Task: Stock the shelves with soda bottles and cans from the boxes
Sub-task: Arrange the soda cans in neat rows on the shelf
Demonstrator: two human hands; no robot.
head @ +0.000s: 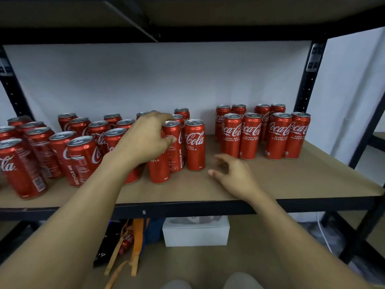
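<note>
Cans (83, 151) of red cola crowded upright on the brown shelf board (270, 184), from 9 o'clock through to the middle of the view, labels turned every which way. Left hand (145, 138) in among them, curled round the upper part of one front can (159, 172): fingers (162, 117) hooked over the far side, thumb lying across toward 3 o'clock, only the lower half of that can showing beneath the palm. Thumb tip overlapping the neighbour can (174, 157) marked RECYCLE ME; touching it or not, cannot tell. One more can (194, 144) just beside, at 3 o'clock of that pair, logo facing out.

Right hand (235, 176) low over the bare board at 5 o'clock of the left hand, holding nothing, fingers loosely bent and spread apart, thumb pointing toward 9 o'clock. Resting on the board or just above it, cannot tell.

Tidy block of eight cans (251, 138) at 1 o'clock of the right hand, well apart from the crowd, two rows of four, logos forward, near the black upright (306, 86). White wall (145, 76) behind, at 12 o'clock.

Lower level at 6 o'clock: white box (195, 236), with orange straps (136, 243) and a dark packet (104, 253) at 9 o'clock of it.
</note>
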